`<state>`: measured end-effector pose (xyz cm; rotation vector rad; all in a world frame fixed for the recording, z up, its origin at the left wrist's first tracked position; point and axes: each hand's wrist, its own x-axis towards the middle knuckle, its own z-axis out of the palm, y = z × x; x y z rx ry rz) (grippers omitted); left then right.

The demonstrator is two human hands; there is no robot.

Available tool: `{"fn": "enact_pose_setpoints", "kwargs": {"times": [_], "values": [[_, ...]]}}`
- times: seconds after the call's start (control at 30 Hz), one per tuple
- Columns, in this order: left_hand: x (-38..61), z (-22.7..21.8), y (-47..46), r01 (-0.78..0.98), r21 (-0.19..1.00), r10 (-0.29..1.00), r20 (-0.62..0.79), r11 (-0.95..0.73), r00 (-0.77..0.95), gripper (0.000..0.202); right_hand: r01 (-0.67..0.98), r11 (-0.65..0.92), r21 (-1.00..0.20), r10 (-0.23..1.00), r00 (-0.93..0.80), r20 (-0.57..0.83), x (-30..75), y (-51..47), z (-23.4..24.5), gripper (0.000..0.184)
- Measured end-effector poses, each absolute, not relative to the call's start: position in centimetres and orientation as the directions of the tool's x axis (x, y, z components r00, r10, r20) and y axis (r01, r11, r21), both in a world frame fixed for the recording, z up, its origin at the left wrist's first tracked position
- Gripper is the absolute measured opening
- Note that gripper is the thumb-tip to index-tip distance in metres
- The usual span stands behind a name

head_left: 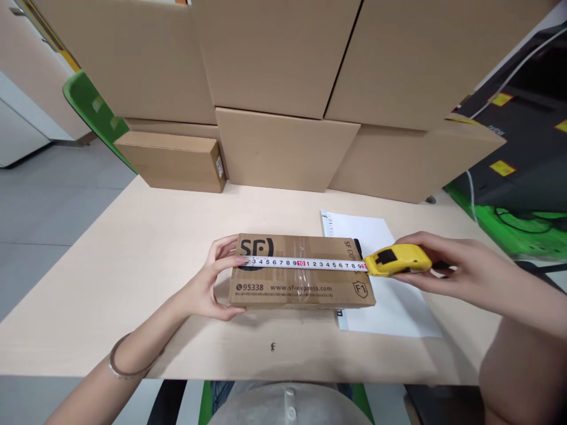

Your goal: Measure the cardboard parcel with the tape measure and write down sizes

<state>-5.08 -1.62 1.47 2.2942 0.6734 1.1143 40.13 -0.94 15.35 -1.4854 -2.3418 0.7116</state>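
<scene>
A flat brown cardboard parcel point(301, 289) printed "SF" lies on the pale table point(133, 260). A white measuring tape blade point(305, 263) is stretched across the parcel's top from left to right. My left hand point(212, 277) grips the parcel's left end, and its fingertips pin the tape's end there. My right hand point(447, 268) is closed around the yellow tape measure case point(396, 260), held just past the parcel's right end.
A white sheet of paper point(390, 307) lies under the parcel's right side. Large cardboard boxes point(283, 147) are stacked along the table's far edge, with a smaller box point(172, 160) at the left. Green and black equipment point(518, 177) stands at the right.
</scene>
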Motion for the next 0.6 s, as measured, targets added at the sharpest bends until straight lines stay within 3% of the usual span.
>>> {"fn": "enact_pose_setpoints", "kwargs": {"times": [0.17, 0.33, 0.43, 0.6], "values": [[-5.2, 1.5, -1.6, 0.234, 0.611, 0.623, 0.564, -0.756, 0.541, 0.093, 0.778, 0.335, -0.532, 0.903, -0.426, -0.055, 40.0, -1.0, 15.6, 0.027], [-5.3, 1.5, -1.6, 0.245, 0.607, 0.625, 0.559, -0.756, 0.545, 0.097, 0.763, 0.424, -0.487, 0.855, -0.514, -0.061, 35.3, 0.7, 17.4, 0.034], [-5.2, 0.9, -1.5, 0.250, 0.619, 0.639, 0.550, -0.744, 0.538, 0.110, 0.712, 0.512, -0.481, 0.778, -0.622, -0.093, 29.8, 1.9, 17.7, 0.037], [-5.1, -0.9, -2.0, 0.143, 0.771, 0.736, 0.510, -0.621, 0.445, 0.141, 0.451, 0.778, -0.437, 0.529, -0.846, 0.068, 21.8, 3.1, 17.2, 0.020]]}}
